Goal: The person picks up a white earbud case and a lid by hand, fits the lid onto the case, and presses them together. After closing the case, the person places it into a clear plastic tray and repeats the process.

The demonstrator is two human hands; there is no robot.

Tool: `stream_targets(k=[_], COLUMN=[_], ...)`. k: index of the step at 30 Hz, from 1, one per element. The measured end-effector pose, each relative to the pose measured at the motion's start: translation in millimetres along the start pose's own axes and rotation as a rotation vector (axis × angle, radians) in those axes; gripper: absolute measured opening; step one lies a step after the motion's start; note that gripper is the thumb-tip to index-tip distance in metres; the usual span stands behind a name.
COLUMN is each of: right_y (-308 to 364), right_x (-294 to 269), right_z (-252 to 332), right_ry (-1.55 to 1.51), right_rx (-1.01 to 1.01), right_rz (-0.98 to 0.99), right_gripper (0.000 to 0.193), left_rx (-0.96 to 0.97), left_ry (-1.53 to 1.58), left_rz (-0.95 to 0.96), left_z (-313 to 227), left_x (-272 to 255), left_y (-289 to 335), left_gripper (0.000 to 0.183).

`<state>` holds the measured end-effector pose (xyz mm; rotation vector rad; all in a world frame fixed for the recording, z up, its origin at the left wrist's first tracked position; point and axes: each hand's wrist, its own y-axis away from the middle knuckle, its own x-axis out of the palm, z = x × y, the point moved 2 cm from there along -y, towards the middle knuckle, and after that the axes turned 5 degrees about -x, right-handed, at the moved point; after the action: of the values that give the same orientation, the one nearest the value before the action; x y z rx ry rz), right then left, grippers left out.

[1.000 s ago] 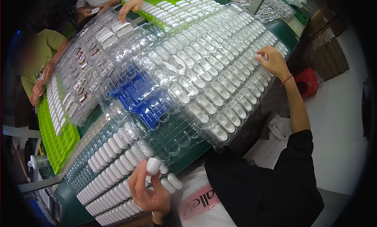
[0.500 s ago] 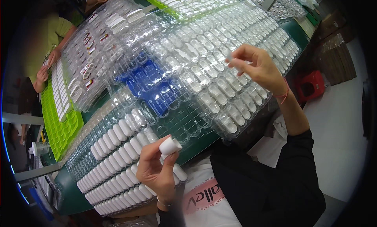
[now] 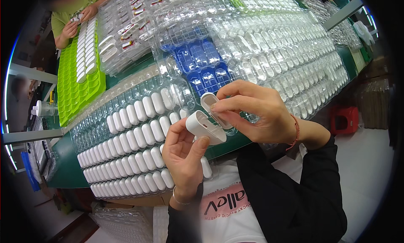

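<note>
My left hand (image 3: 185, 152) is closed around a white plastic case body (image 3: 206, 128), thumb in front and fingers behind. The case has rounded ends and a small dark slot in its side. A shallow white oval lid (image 3: 210, 103), hollow side showing, is pinched by my right hand (image 3: 254, 112) between thumb and fingertips. It stands tilted right beside the case body; whether the two touch, I cannot tell. Below and left of my hands, a clear blister tray (image 3: 90, 135) holds rows of white oval pieces (image 3: 136, 162). On the right, clear trays (image 3: 290, 60) hold hollow white shells.
Blue trays (image 3: 195, 58) lie beyond my hands. At the far left is a bright green tray (image 3: 69, 95) with white pieces, where a co-worker's hands (image 3: 78, 24) handle a small part. Clear trays of metallic parts (image 3: 136, 15) lie behind. A red stool (image 3: 344, 119) stands at right.
My right hand has come in from the trays on the right to beside the left hand, now plainly holding the oval lid. The left hand has turned the case body; the view has shifted too.
</note>
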<state>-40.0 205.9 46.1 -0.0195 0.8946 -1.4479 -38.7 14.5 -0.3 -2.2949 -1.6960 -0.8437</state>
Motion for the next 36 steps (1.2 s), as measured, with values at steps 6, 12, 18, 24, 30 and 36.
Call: stream_targets(k=[6, 12, 18, 24, 30, 36], right_y=[5, 7, 9, 8, -1, -27], right_x=[1, 2, 0, 4, 14, 27], right_z=[1, 3, 6, 2, 3, 10], right_ry=[-0.005, 0.111, 0.134, 0.177, 0.064, -0.045], right_rx=[0.026, -0.079, -0.098, -0.169, -0.17, -0.223], right_rz=[0.016, 0.002, 0.062, 0.102, 0.109, 0.088], right_gripper=[0.017, 0.021, 0.027, 0.028, 0.027, 0.037], left_rx=[0.049, 0.045, 0.062, 0.118, 0.023, 0.145], left_ry=[0.0, -0.018, -0.033, -0.048, 0.124, 0.161], left_rz=[0.022, 0.006, 0.005, 0.029, 0.036, -0.111], left_z=[2, 3, 3, 10, 3, -7], left_x=[0, 2, 4, -5, -12, -24], left_y=[-1, -3, -4, -7, 0, 10], left_gripper=[0.046, 0.044, 0.043, 0.042, 0.047, 0.043])
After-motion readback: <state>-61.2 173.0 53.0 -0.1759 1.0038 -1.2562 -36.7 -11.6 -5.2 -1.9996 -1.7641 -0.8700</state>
